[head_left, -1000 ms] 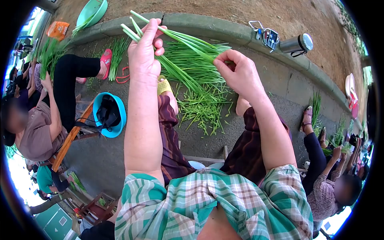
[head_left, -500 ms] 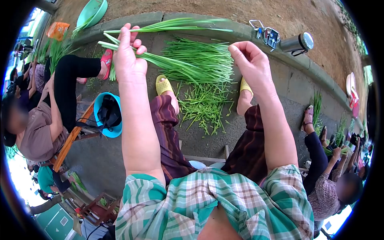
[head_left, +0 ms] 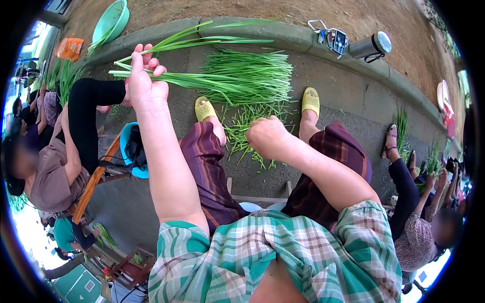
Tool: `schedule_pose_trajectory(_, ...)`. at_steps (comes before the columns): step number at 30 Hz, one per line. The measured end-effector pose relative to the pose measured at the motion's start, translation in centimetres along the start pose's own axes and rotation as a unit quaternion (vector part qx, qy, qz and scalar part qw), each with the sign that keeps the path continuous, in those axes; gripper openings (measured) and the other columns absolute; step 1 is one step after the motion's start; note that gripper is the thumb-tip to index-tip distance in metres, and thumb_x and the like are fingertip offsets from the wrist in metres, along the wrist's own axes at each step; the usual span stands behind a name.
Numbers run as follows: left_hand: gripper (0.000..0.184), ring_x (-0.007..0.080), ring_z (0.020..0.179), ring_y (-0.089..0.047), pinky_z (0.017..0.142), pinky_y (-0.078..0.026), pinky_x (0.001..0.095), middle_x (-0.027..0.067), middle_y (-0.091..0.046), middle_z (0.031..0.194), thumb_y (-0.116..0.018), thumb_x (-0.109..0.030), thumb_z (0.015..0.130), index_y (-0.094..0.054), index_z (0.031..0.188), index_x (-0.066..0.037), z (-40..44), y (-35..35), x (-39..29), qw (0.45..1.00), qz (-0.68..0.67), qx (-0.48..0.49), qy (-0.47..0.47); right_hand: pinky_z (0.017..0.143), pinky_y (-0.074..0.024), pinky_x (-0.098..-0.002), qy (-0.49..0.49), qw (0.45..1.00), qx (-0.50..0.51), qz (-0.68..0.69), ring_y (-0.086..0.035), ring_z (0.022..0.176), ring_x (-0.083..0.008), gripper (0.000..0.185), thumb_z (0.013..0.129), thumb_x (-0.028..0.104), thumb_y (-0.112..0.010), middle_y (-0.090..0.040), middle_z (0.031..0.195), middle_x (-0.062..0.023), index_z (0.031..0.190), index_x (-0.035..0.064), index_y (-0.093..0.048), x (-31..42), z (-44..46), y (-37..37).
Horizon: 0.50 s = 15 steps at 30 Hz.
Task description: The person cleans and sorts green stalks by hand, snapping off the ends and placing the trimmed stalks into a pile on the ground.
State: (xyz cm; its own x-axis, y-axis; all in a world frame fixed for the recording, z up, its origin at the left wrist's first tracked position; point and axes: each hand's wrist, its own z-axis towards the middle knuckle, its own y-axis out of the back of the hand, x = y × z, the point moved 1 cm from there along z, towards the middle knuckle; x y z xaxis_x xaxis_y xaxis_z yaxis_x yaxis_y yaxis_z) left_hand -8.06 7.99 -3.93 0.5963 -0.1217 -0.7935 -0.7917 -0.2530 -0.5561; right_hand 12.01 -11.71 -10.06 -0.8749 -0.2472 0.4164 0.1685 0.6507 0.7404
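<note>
My left hand (head_left: 146,76) is raised at the upper left, its fingers closed around long green stalks (head_left: 197,79) with pale ends. The stalks fan out to the right in two groups, above the ground. My right hand (head_left: 268,135) is curled, low over short cut green pieces (head_left: 242,126) scattered between my feet; whatever its fingers hold, if anything, is hidden. Just beyond these pieces lies a neat pile of long green leaves (head_left: 252,76). A yellow slipper (head_left: 202,109) is at the pile's left, and the other slipper (head_left: 310,100) at its right.
A concrete curb (head_left: 295,40) runs behind the pile. On it are a metal flask (head_left: 366,46) and a small metal-framed device (head_left: 337,41). A blue basin (head_left: 136,151) and wooden stool (head_left: 96,177) stand left, beside a seated person (head_left: 55,171). Another person (head_left: 417,242) sits right.
My left hand has moved left and down with the stalks. My right hand came away from the stalks, opened a gap to them, then moved down-left and curled.
</note>
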Motion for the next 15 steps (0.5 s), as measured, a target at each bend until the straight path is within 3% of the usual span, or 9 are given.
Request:
schedule_pose_trajectory(4,0.027,0.0098,0.065,-0.048,0.048,-0.038,0.0220,0.0068,-0.064,0.109,-0.048,-0.029,0.102,-0.055,0.119,-0.009,0.1,-0.3,0.2,0.999,0.027,-0.019,0.019,0.093,-0.0404,-0.0448,0.014,0.999,-0.022,-0.028,-0.056,0.110,-0.0239,0.019,0.077,0.025,-0.070,-0.061,0.104,-0.0052,0.090,0.0118,-0.069,0.7,0.0,-1.0)
schedule_pose_trajectory(7,0.028,0.0089,0.065,-0.049,0.048,-0.039,0.0222,0.0089,-0.065,0.108,-0.048,-0.027,0.102,-0.056,0.118,-0.006,-0.3,-0.7,0.3,0.997,0.076,-0.010,0.003,0.092,-0.0410,-0.0521,0.034,0.998,-0.055,-0.013,-0.058,0.107,-0.0262,0.026,0.076,0.022,-0.070,-0.061,0.107,-0.0093,0.098,0.0077,-0.069,0.0,0.3,-2.4)
schedule_pose_trajectory(9,0.028,0.0066,0.063,-0.049,0.048,-0.040,0.0206,0.0102,-0.067,0.102,-0.047,-0.025,0.102,-0.058,0.117,-0.004,-0.8,-1.5,0.4,0.985,0.164,-0.025,-0.044,0.090,-0.0434,-0.0506,0.026,0.999,-0.046,-0.005,-0.060,0.105,-0.0270,0.028,0.077,0.025,-0.070,-0.062,0.105,-0.0096,0.098,0.0084,-0.069,-1.0,0.9,-3.6)
schedule_pose_trajectory(12,0.028,0.0036,0.061,-0.047,0.050,-0.040,0.0173,0.0089,-0.069,0.097,-0.047,-0.023,0.101,-0.061,0.115,-0.004,-1.9,-2.7,0.9,0.964,0.245,0.039,-0.092,0.076,-0.0524,-0.0436,-0.006,0.995,-0.009,0.100,-0.066,0.091,-0.0311,0.024,0.079,0.029,-0.067,-0.067,0.092,-0.0137,0.089,0.0078,-0.071,-3.7,2.0,-6.9)
schedule_pose_trajectory(13,0.028,0.0038,0.061,-0.048,0.052,-0.041,0.0177,0.0088,-0.069,0.098,-0.047,-0.023,0.101,-0.061,0.115,-0.004,-2.1,-2.9,1.1,0.957,0.266,0.058,-0.099,0.074,-0.0532,-0.0434,-0.013,0.989,0.034,0.142,-0.067,0.088,-0.0323,0.026,0.080,0.031,-0.064,-0.069,0.087,-0.0174,0.085,0.0070,-0.072,-5.2,2.9,-9.0)
schedule_pose_trajectory(15,0.028,0.0046,0.062,-0.049,0.056,-0.044,0.0191,0.0080,-0.069,0.096,-0.046,-0.023,0.101,-0.060,0.116,-0.003,-2.8,-3.5,1.5,0.945,0.298,0.076,-0.110,0.078,-0.0527,-0.0423,-0.081,0.969,0.121,0.202,-0.066,0.086,-0.0331,0.028,0.080,0.030,-0.061,-0.070,0.087,-0.0155,0.090,0.0050,-0.070,-8.4,3.5,-13.0)
